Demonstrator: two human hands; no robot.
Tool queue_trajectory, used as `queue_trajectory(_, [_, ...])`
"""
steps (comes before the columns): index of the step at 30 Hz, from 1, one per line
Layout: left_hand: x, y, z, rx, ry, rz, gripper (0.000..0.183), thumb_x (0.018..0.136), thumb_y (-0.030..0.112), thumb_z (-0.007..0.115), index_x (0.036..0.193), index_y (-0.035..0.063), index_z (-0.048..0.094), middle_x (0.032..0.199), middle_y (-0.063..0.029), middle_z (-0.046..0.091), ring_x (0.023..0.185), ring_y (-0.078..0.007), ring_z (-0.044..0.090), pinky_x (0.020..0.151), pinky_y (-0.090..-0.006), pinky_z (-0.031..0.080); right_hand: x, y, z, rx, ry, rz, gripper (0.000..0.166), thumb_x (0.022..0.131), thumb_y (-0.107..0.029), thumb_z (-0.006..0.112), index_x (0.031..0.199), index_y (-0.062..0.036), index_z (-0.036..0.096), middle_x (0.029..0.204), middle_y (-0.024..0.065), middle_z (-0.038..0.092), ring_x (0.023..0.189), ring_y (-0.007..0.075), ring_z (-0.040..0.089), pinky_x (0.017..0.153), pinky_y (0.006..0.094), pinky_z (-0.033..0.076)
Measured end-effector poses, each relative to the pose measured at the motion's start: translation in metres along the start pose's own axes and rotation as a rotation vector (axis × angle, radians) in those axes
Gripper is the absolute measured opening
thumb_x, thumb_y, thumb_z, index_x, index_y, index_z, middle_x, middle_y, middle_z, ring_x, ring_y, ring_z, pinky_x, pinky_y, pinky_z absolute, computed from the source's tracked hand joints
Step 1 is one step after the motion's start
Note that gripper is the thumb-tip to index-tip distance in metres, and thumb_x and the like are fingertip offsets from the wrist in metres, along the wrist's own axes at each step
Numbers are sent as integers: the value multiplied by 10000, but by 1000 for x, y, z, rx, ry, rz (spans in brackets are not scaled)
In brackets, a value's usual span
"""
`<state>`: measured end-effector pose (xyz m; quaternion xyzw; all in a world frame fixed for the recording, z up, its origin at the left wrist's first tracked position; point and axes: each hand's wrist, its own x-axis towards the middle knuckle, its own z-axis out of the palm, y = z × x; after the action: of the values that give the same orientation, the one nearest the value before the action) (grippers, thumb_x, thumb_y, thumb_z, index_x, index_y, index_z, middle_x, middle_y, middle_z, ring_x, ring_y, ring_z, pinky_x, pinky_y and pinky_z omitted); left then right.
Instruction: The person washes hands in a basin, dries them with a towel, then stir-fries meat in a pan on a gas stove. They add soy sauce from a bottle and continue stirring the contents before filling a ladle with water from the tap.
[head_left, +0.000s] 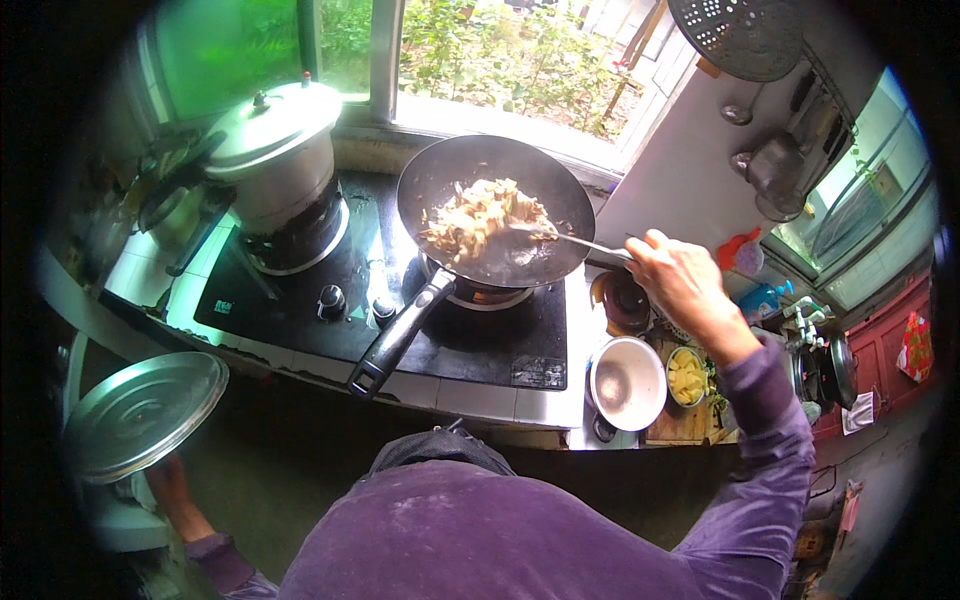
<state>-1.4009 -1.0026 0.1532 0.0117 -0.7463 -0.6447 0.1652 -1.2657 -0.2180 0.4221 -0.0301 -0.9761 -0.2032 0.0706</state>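
Observation:
My right hand (667, 277) grips the handle of a metal spatula (589, 244). The blade reaches among pale chopped food (487, 214) in a dark wok (555, 176) on the right burner; the food around it is blurred. The wok's black handle (405, 330) points toward me over the counter's front edge, with neither hand on it. Low on the left, my left hand (165, 472) holds a round pot lid (146, 412) from below. The lid hides most of that hand's fingers.
A pressure cooker (277, 180) stands on the left burner of the black gas hob (480, 352). At right are a white enamel bowl (628, 384) and a bowl of yellow pieces (685, 377). A perforated skimmer (739, 37) hangs upper right. A window (510, 67) lies behind the wok.

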Motion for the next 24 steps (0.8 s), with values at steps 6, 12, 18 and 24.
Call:
queue_trajectory(6, [-21,-5,-7,-66,87,-56,339,965,92,418,1272,-50,444,1274,-163,501,1153,-237,482,1004,-344,376,11,38,-18,254,-4,98,237,833,-285,606,923,-79,681,862,142,668,799,305,646,733,387,514])
queue_trajectory(12, [-39,5,-21,-71,134,-69,337,960,89,425,1267,-50,450,1264,-159,507,1142,-231,485,992,-334,378,39,83,16,315,9,329,282,872,-310,579,942,-53,671,777,131,673,732,269,656,726,367,506])
queue_trajectory(18, [-57,15,-36,-63,162,-69,336,955,86,432,1261,-51,456,1254,-155,513,1131,-225,489,980,-324,379,104,63,100,1046,-466,339,292,924,-332,535,904,-73,668,602,45,581,451,98,507,400,268,408])
queue_trajectory(24, [-73,20,-45,-52,170,-78,334,951,83,440,1256,-52,461,1244,-151,519,1120,-219,492,968,-313,381,83,63,78,1148,-453,191,274,921,-327,550,955,-88,679,563,-3,523,430,65,451,366,219,352])
